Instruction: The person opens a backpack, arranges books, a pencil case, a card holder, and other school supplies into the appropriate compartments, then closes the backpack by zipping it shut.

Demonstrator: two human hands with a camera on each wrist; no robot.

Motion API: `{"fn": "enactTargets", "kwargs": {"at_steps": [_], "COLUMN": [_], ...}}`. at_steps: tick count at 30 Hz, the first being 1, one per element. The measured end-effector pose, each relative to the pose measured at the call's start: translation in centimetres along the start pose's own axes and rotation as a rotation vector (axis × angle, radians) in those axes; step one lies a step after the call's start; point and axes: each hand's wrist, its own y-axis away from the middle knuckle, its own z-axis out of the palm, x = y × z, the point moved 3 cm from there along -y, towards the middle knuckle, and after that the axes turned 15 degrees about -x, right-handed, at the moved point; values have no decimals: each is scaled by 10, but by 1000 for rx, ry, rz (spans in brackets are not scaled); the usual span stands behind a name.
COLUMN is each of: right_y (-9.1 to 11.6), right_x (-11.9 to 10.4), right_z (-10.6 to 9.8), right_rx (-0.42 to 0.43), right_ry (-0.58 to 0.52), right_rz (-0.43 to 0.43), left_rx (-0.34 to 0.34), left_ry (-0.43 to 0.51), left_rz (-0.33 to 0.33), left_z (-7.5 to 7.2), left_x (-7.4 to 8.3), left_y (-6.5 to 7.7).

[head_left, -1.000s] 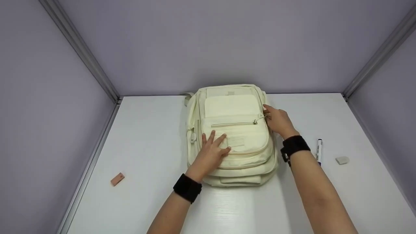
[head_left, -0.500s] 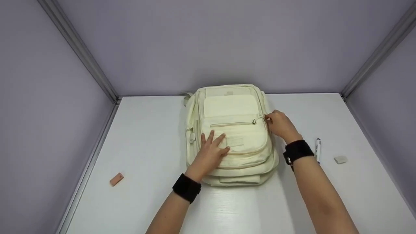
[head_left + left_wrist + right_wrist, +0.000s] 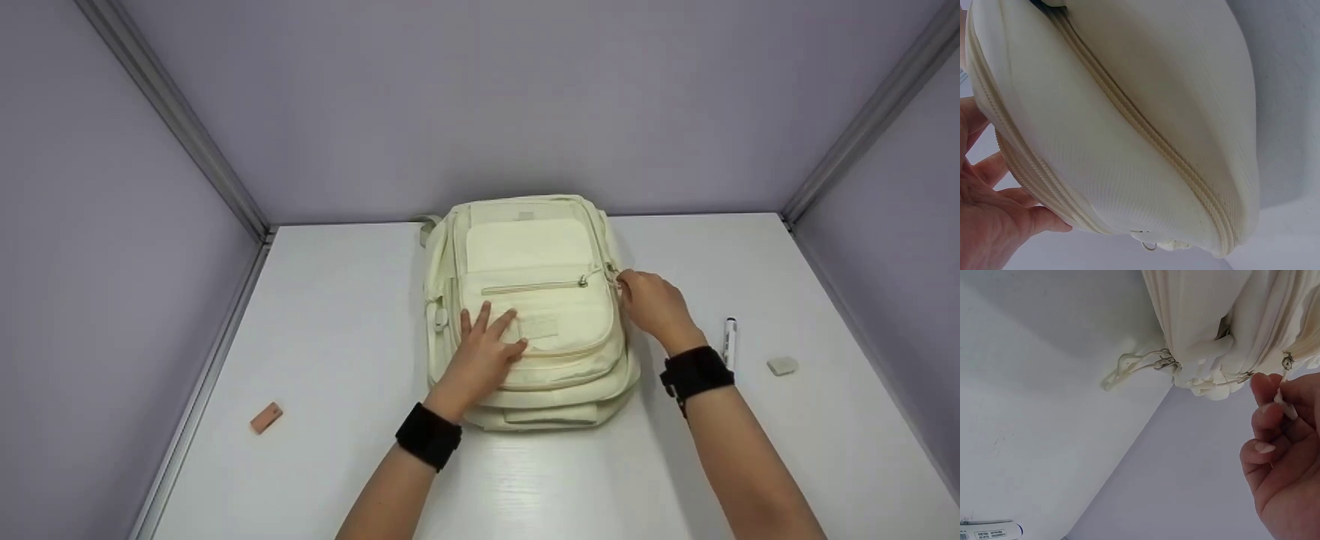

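Observation:
A cream backpack (image 3: pixel 532 244) lies on the white table with its front pockets facing up. My left hand (image 3: pixel 484 360) rests on the lower left of its front with the fingers spread. In the left wrist view, the fingertips (image 3: pixel 1053 220) lie along a curved zipper (image 3: pixel 1157 138). At the bag's right edge, my right hand (image 3: pixel 660 304) pinches a zipper pull (image 3: pixel 1286 405) between thumb and curled fingers. The metal slider (image 3: pixel 1287 361) shows just above those fingers in the right wrist view. A short horizontal zipper (image 3: pixel 532 287) crosses the front pocket.
A white marker (image 3: pixel 730 341) with a dark cap and a whitish eraser (image 3: pixel 782 366) lie right of the bag. Far to the left lies a small orange-pink block (image 3: pixel 266 418). Grey-purple panels (image 3: pixel 480 105) enclose the table at the back and both sides. Other cord pulls (image 3: pixel 1134 363) dangle from the bag.
My right hand has moved toward me and slightly outward along the bag's right edge, its fingers now drawing in on the zipper pull. The left hand has stayed in place on the bag.

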Motion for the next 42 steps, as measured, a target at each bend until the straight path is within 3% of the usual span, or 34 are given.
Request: {"fn": "enactTargets", "kwargs": {"at_steps": [5,11,21,35,42], "right_y": [7,21,45,69,78], "right_x": [-7,-9,-16,-23,-31], "right_z": [3,9,13,19,21], "right_rx": [-2,8,68,107,104], "right_ry": [-32,-47,-104,-195,-300], "right_rz": [-75,-109,-124,-143,-164], "left_rx": [-14,-8,-24,13,20], "left_ry": [-16,-38,-18,9,-1], "left_rz": [0,15,6,12,6], "left_z": [1,4,5,6,6], "left_x": [-1,-1,-1,-2,-1], "left_y": [0,2,2,2,1]}}
